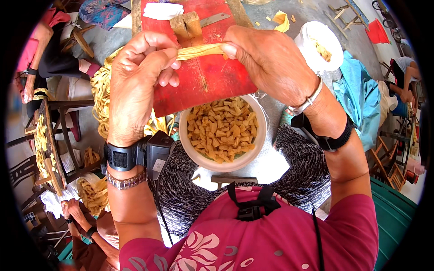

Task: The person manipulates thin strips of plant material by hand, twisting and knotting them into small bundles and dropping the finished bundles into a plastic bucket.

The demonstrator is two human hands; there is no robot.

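A yellow, fibrous dried strip [199,52] is stretched level between my two hands, above a red board [217,74]. My left hand [138,74] pinches its left end between thumb and forefinger, the other fingers loosely curled. At the other end, my right hand [271,58] grips it with thumb and bent fingers. Behind the strip, a wooden block [187,28] stands on the board, with a flat metal blade [214,19] beside it. Below the board's near edge, a white bucket [221,168] between my knees holds many short, cut yellow-brown pieces [221,131].
Long yellow strips [103,90] hang in a heap left of the board. A white bucket [316,63] with some pieces and a blue cloth or sheet [357,95] are at right. Co-workers sit at left around a wooden stand [52,149]; another person [404,77] is far right.
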